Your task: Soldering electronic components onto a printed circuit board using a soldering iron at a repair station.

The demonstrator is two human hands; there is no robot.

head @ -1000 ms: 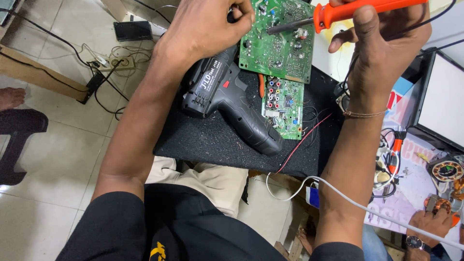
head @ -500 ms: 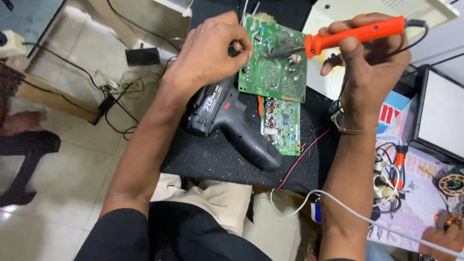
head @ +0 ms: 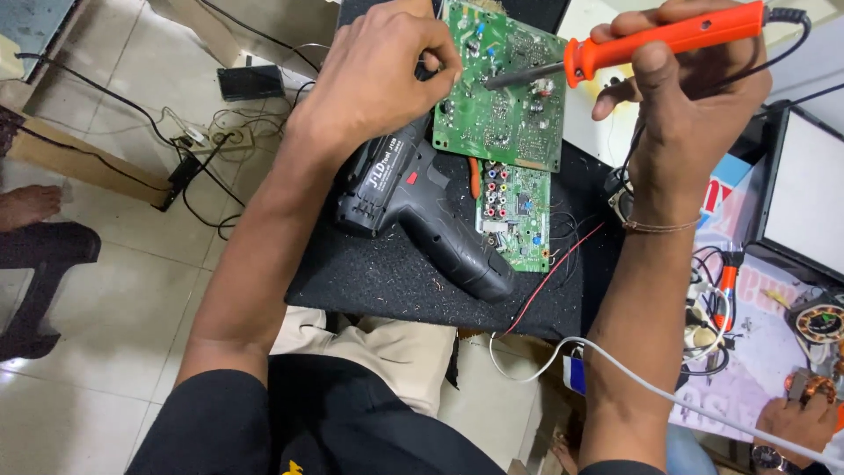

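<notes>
My right hand [head: 681, 97] grips an orange-handled soldering iron [head: 659, 40], its metal tip touching a green circuit board [head: 501, 97] near the board's upper middle. My left hand [head: 378, 75] rests at the board's left edge with fingers closed, pinching something small that I cannot make out. A second, smaller green board [head: 514, 215] with coloured jacks lies just below the first. Both boards sit on a black foam mat [head: 387, 277].
A black cordless drill [head: 422, 215] lies on the mat below my left hand. Cables and a power strip [head: 189, 163] trail on the tiled floor at left. At right are a screen [head: 804, 202], loose parts and another person's hand [head: 796, 418]. A foot [head: 26, 207] shows far left.
The view has shifted, so the boards and hands sit lower in frame. The iron's tip has stayed on the upper board, and my left hand has stayed at its left edge.
</notes>
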